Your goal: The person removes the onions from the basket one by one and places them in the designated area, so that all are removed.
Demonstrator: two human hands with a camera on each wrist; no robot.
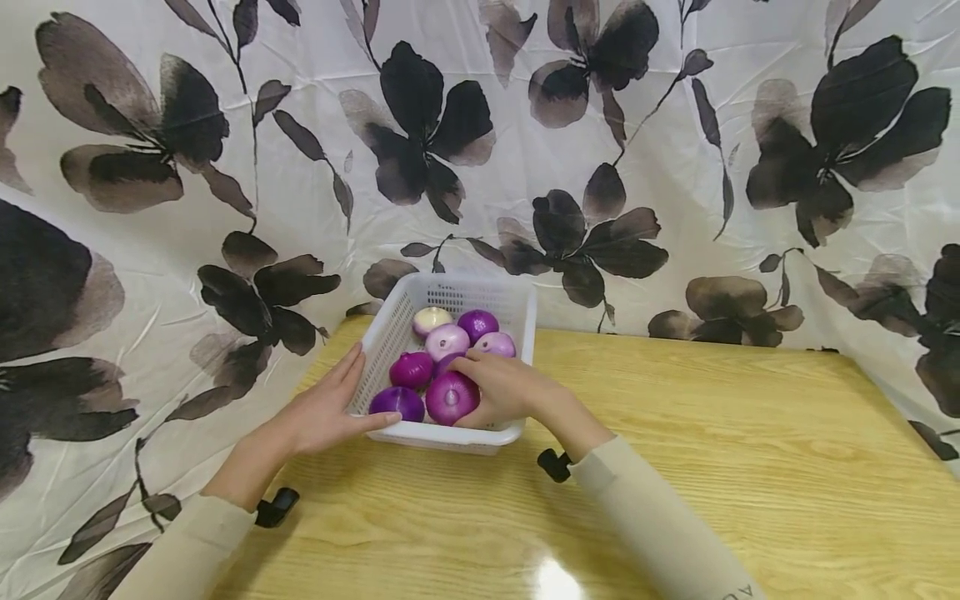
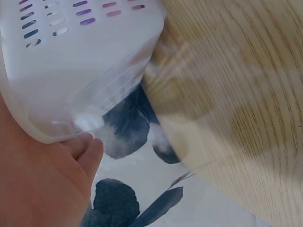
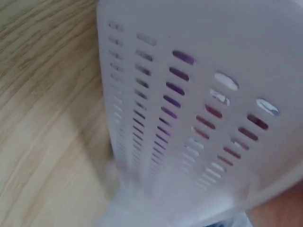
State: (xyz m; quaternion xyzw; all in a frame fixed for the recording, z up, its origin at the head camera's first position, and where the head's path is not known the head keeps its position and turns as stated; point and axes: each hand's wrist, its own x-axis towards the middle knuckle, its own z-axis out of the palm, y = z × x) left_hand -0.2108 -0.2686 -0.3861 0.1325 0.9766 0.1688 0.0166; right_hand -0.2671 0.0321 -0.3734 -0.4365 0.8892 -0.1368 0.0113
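Observation:
In the head view, a white plastic basket (image 1: 530, 325) with slotted walls holds several peeled red onions and one pale, yellowish-white onion (image 1: 432, 320). My right hand (image 1: 504, 385) reaches in over the right rim and grips a large red onion (image 1: 452, 398) near the front, fingers over its top and thumb low on its side. My left hand (image 1: 322, 413) holds the basket's front left corner, the thumb laid over the front rim and the fingers along the left wall. A dark purple onion (image 1: 397, 403) lies beside that thumb. The right wrist view shows mainly the slotted basket wall (image 3: 142, 118).
The basket stands on a wood-grain table (image 1: 675, 467) towards its back left. Behind and to the left hangs a white cloth (image 1: 465, 242) with dark flowers. A bright light reflection lies on the table near the front.

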